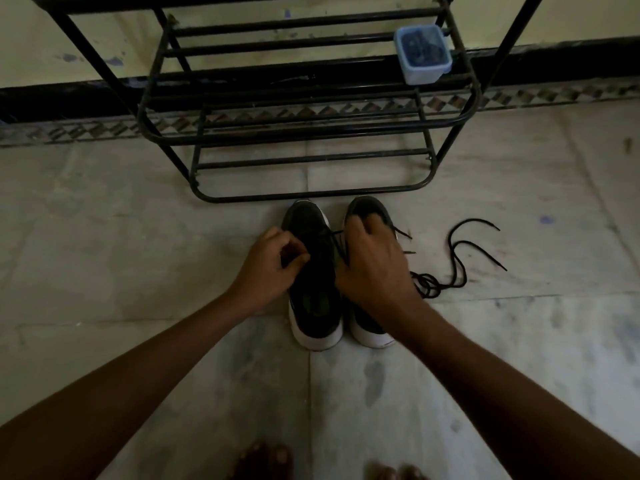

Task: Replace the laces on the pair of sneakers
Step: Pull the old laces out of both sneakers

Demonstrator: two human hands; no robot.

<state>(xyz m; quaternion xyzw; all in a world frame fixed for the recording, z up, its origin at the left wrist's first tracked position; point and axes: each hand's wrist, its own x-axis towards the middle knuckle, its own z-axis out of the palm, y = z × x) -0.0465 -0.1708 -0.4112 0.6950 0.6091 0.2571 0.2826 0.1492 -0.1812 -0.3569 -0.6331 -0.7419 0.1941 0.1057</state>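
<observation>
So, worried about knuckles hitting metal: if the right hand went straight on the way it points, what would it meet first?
Likely the toe of the right sneaker, just ahead of the right hand; the shoe rack comes after, though depth is unclear.

Home entryway: metal shoe rack (304,133), tiled floor (104,237), skirting (69,95)

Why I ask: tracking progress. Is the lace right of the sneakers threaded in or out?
Out: the black lace lies loose on the floor, both tips free.
</observation>
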